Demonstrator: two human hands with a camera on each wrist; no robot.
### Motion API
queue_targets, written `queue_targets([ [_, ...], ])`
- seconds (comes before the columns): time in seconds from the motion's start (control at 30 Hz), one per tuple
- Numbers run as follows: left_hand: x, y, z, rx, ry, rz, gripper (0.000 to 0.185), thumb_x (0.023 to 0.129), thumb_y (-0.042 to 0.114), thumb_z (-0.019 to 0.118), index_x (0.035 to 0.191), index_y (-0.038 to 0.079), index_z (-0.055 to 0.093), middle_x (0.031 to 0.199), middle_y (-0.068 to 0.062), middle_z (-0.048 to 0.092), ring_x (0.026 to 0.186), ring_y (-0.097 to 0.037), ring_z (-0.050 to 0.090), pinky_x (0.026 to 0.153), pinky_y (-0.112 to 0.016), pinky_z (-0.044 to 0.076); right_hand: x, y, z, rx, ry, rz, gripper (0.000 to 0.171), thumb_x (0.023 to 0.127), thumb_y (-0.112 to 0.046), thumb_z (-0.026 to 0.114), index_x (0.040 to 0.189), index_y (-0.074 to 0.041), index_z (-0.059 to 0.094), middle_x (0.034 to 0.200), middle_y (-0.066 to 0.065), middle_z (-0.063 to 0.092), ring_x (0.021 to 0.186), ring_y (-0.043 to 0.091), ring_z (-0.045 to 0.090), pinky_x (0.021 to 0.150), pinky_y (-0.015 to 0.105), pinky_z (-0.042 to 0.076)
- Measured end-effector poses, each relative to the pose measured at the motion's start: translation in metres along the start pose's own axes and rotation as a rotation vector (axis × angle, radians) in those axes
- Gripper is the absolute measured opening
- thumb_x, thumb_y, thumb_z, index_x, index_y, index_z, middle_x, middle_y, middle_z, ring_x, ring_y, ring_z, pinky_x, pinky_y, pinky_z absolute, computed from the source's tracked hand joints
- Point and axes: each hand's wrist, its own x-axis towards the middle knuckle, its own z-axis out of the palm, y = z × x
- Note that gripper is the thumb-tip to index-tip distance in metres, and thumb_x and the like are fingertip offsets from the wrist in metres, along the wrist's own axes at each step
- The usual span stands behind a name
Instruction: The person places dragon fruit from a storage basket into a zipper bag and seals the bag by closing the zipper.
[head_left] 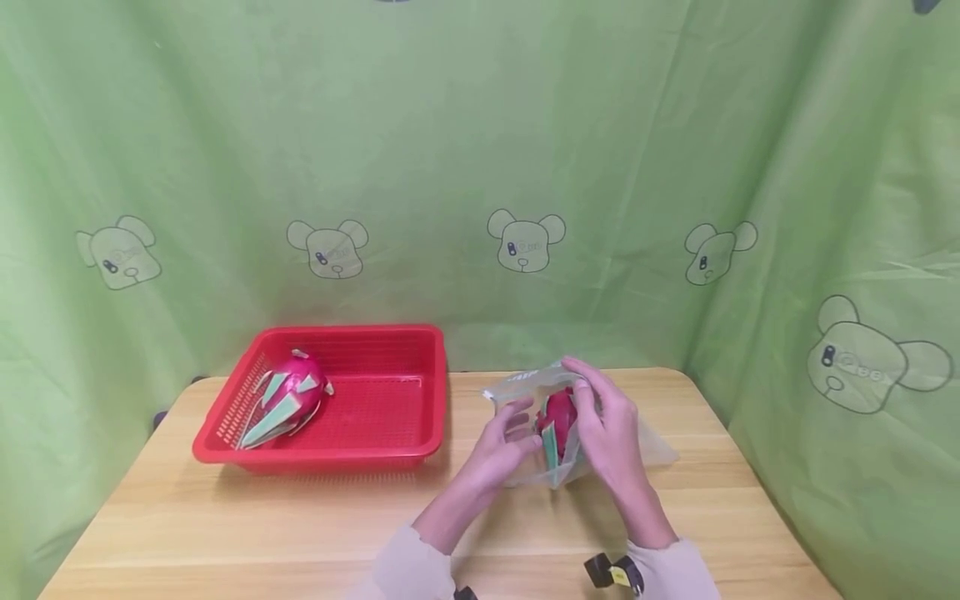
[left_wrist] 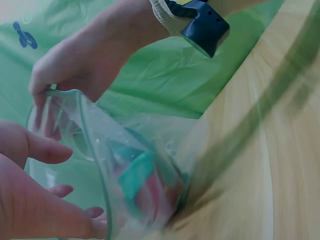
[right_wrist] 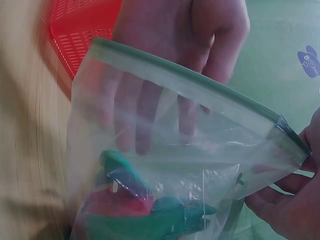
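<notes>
A clear zip bag (head_left: pixel 525 385) with a green seal strip stands upright at the table's middle, its mouth open, and both hands hold it. Inside lies a pink dragon fruit (head_left: pixel 558 414) with green scales. My left hand (head_left: pixel 516 432) holds the bag's left side, its fingers showing through the film in the right wrist view (right_wrist: pixel 165 65). My right hand (head_left: pixel 600 417) pinches the rim at the top right corner (right_wrist: pixel 295 165). In the left wrist view the bag (left_wrist: pixel 100 150) shows its open rim, with the fruit (left_wrist: pixel 145 185) blurred at the bottom.
A red slotted basket (head_left: pixel 390 454) sits at the table's left rear with a second dragon fruit (head_left: pixel 292 396) in its left half. The wooden table (head_left: pixel 225 533) ends close to a green bear-print curtain (head_left: pixel 480 167) behind and at both sides.
</notes>
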Motion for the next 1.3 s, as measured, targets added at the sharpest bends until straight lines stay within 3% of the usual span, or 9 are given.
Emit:
queue_targets([
  [0.23, -0.017, 0.003, -0.015, 0.15, 0.025, 0.128, 0.037, 0.096, 0.003, 0.063, 0.132, 0.005, 0.063, 0.134, -0.016, 0.062, 0.127, -0.038, 0.056, 0.105, -0.05, 0.049, 0.001, 0.004, 0.002, 0.003, -0.005, 0.002, 0.033, 0.108, -0.011, 0.047, 0.134, -0.007, 0.068, 0.139, 0.01, 0.064, 0.119, 0.021, 0.061, 0.093, 0.015, 0.044],
  [0.33, -0.02, 0.004, -0.019, 0.24, 0.113, 0.203, 0.027, 0.094, -0.002, 0.063, 0.12, 0.002, 0.068, 0.115, -0.013, 0.069, 0.108, -0.027, 0.065, 0.09, -0.035, 0.056, 0.001, 0.005, 0.002, -0.005, 0.0, -0.001, 0.033, 0.108, -0.012, 0.047, 0.133, -0.008, 0.068, 0.137, 0.009, 0.065, 0.093, 0.019, 0.065, 0.078, 0.017, 0.047],
  [0.43, -0.02, 0.004, -0.022, 0.299, 0.246, 0.279, 0.026, 0.089, -0.009, 0.065, 0.113, 0.001, 0.066, 0.097, -0.01, 0.065, 0.091, -0.021, 0.062, 0.074, -0.025, 0.053, 0.001, 0.005, 0.001, -0.009, 0.005, 0.001, 0.033, 0.108, -0.013, 0.047, 0.132, -0.009, 0.069, 0.136, 0.007, 0.066, 0.064, 0.016, 0.051, 0.062, 0.023, 0.044],
  [0.5, -0.018, 0.002, -0.023, 0.325, 0.325, 0.298, 0.03, 0.087, -0.009, 0.068, 0.114, 0.001, 0.062, 0.095, -0.011, 0.061, 0.088, -0.023, 0.058, 0.072, -0.024, 0.049, 0.002, 0.005, 0.001, -0.009, 0.005, 0.001, 0.033, 0.108, -0.014, 0.047, 0.132, -0.009, 0.069, 0.135, 0.007, 0.067, 0.056, 0.014, 0.044, 0.058, 0.026, 0.043],
  [0.57, -0.016, -0.002, -0.023, 0.339, 0.353, 0.298, 0.038, 0.086, -0.007, 0.071, 0.12, 0.002, 0.059, 0.1, -0.012, 0.059, 0.092, -0.028, 0.058, 0.074, -0.029, 0.05, 0.002, 0.005, 0.001, -0.007, 0.002, 0.004, 0.033, 0.109, -0.014, 0.047, 0.132, -0.009, 0.069, 0.134, 0.008, 0.067, 0.05, 0.013, 0.039, 0.055, 0.027, 0.042],
  [0.8, -0.006, -0.023, -0.024, 0.353, 0.253, 0.169, 0.063, 0.094, 0.007, 0.07, 0.152, 0.008, 0.046, 0.149, -0.014, 0.051, 0.126, -0.04, 0.054, 0.089, -0.045, 0.059, 0.004, 0.005, -0.001, -0.022, -0.001, 0.021, 0.032, 0.109, -0.017, 0.047, 0.131, -0.013, 0.07, 0.129, 0.006, 0.07, 0.051, 0.013, 0.04, 0.052, 0.027, 0.042],
  [0.93, -0.002, -0.031, -0.024, 0.338, 0.249, 0.155, 0.058, 0.096, 0.003, 0.065, 0.152, 0.009, 0.049, 0.152, -0.015, 0.05, 0.132, -0.04, 0.053, 0.086, -0.042, 0.061, 0.006, 0.006, -0.003, -0.032, -0.009, 0.029, 0.032, 0.109, -0.017, 0.048, 0.131, -0.014, 0.07, 0.123, 0.007, 0.071, 0.048, 0.012, 0.039, 0.048, 0.027, 0.041],
  [1.13, 0.004, -0.035, -0.024, 0.326, 0.237, 0.19, 0.046, 0.106, 0.005, 0.05, 0.152, 0.006, 0.048, 0.155, -0.01, 0.048, 0.144, -0.031, 0.043, 0.108, -0.043, 0.047, 0.009, 0.006, -0.006, -0.036, -0.009, 0.027, 0.032, 0.108, -0.016, 0.048, 0.131, -0.013, 0.07, 0.104, 0.011, 0.072, 0.045, 0.01, 0.036, 0.044, 0.026, 0.038],
  [1.3, 0.009, -0.036, -0.02, 0.273, 0.235, 0.2, 0.044, 0.109, 0.015, 0.049, 0.151, 0.004, 0.048, 0.155, -0.011, 0.047, 0.145, -0.032, 0.041, 0.115, -0.045, 0.037, 0.01, 0.003, -0.008, -0.038, -0.012, 0.011, 0.033, 0.109, -0.016, 0.048, 0.133, -0.012, 0.068, 0.123, 0.011, 0.071, 0.055, 0.013, 0.045, 0.055, 0.024, 0.044],
])
